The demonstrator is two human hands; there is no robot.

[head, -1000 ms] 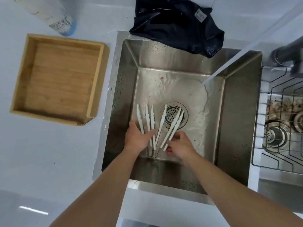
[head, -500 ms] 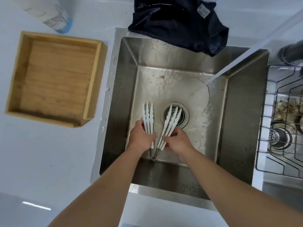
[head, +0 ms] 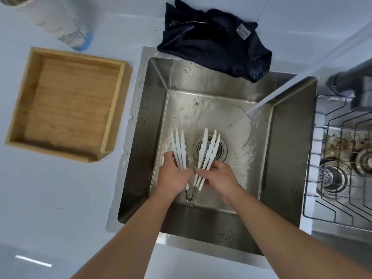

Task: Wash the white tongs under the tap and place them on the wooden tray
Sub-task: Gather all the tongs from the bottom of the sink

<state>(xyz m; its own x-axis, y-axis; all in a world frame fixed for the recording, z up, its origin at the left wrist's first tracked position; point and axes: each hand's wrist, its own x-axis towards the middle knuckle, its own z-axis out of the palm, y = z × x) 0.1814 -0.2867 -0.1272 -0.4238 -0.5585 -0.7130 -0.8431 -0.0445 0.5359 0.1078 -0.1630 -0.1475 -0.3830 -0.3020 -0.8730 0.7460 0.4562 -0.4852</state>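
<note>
The white tongs (head: 209,152) are spread in a V low in the steel sink (head: 285,150), their metal hinge ring nearest me. My left hand (head: 173,174) grips the left arm of three white prongs. My right hand (head: 218,176) grips the right arm, whose prongs lie over the drain (head: 221,150). Water from the tap (head: 350,81) streams diagonally and hits the sink floor at the right, away from the tongs. The wooden tray (head: 18,109) stands empty on the counter to the left of the sink.
A dark cloth (head: 213,43) hangs over the sink's back rim. A white bottle (head: 58,19) lies behind the tray. A wire rack (head: 340,178) sits in a second basin on the right. Water drops dot the sink's left rim.
The prongs of each arm were fanned apart and are now bunched together, one bundle in each hand. Both hands have closed around the arms. The view has shifted slightly.
</note>
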